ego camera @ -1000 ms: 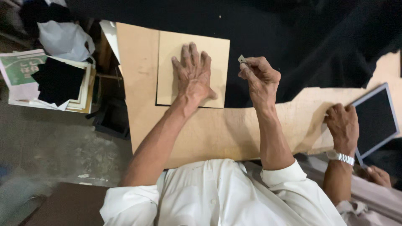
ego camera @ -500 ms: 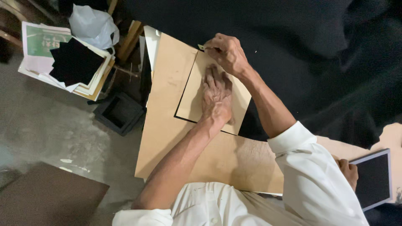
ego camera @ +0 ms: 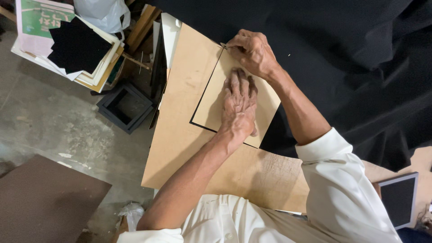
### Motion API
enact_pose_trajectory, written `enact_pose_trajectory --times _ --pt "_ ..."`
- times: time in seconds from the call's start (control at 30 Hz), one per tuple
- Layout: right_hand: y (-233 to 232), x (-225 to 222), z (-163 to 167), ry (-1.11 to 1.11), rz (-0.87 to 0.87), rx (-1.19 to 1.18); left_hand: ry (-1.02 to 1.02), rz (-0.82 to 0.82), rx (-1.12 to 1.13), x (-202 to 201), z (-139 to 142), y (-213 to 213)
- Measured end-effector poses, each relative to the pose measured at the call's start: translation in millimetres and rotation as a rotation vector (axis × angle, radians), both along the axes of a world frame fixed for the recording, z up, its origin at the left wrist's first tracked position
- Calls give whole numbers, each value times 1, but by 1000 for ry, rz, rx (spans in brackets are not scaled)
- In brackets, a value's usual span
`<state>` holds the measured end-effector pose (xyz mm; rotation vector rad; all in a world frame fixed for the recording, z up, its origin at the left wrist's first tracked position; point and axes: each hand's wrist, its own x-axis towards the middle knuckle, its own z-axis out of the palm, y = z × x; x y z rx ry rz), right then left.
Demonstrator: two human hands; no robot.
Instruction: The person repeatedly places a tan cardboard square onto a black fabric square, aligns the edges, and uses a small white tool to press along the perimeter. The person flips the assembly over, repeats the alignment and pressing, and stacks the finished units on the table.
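a pale card sheet [ego camera: 211, 96] lies flat on a larger brown board [ego camera: 180, 130], near the board's far edge, its dark border showing along the left and near sides. the left hand [ego camera: 238, 105] presses down on the sheet's middle, palm flat, fingers [ego camera: 234, 81] straight and close together, holding nothing. the right hand [ego camera: 252, 51] sits at the sheet's far corner, its fingers curled tight around a small thin tool [ego camera: 223, 45] whose tip meets that corner; what kind of tool it is cannot be told. the right forearm crosses over the sheet's right edge. the board rests on a bench covered beyond it by black cloth [ego camera: 351, 67].

to the left of the board, on the floor [ego camera: 54, 126], stands a dark open box [ego camera: 125, 107]. further up is a stack of papers [ego camera: 58, 40] with black sheets on top, and a white plastic bag [ego camera: 101, 13] beside it. a brown panel [ego camera: 42, 202] lies at lower left. at the right edge a grey-framed tablet [ego camera: 398, 198] rests just beside the person's sleeve.
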<state>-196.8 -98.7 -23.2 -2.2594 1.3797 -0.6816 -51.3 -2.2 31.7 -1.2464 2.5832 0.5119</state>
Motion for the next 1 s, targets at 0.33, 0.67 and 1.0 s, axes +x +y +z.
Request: enact_pose_trajectory --times 0.33,0.67,1.0 --pt "-23 0 -3 255 183 0 -88 -62 49 -6 7 -8" --pt "-27 -6 -9 301 262 -18 -69 -32 60 -8 0 -6" --pt "20 -63 8 328 251 66 -104 -37 94 -17 -7 -9"
